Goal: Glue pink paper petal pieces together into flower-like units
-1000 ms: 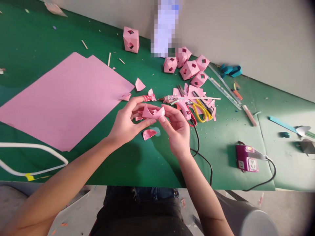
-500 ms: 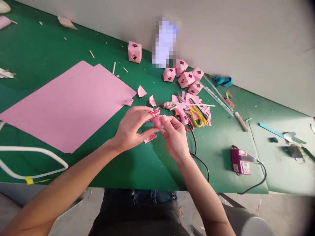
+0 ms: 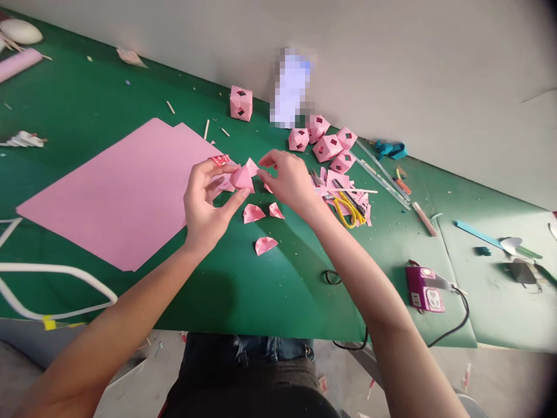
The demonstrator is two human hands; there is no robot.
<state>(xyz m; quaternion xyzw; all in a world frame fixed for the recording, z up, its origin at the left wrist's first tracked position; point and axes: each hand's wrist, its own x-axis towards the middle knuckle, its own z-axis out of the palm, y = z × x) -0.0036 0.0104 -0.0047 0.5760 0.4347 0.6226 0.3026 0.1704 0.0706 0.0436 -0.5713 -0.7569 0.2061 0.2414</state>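
My left hand (image 3: 209, 200) pinches a folded pink paper piece (image 3: 243, 176) between thumb and fingers, raised over the green table. A red patterned wrap covers one of its fingertips. Close to the piece's right-hand tip is my right hand (image 3: 285, 177), fingers curved and apart; whether they touch the paper I cannot tell. Below lie loose folded pink pieces (image 3: 253, 213), with another partly hidden by my right hand. Pink scraps (image 3: 369, 203) lie under yellow-handled scissors (image 3: 346, 212) to the right. My right hand and forearm cover the spot where the pink glue gun lay.
Several finished pink paper shapes (image 3: 327, 148) stand near the wall, with another (image 3: 241, 103) further left. A large pink sheet (image 3: 113, 197) covers the left. A blurred-out upright rectangle (image 3: 289, 87) leans at the back. A purple power socket (image 3: 424, 287) with a cable sits at right.
My hands have moved up and left, away from each other. The left now holds the pink piece alone, while the right has let go. The loose pieces beneath are now uncovered.
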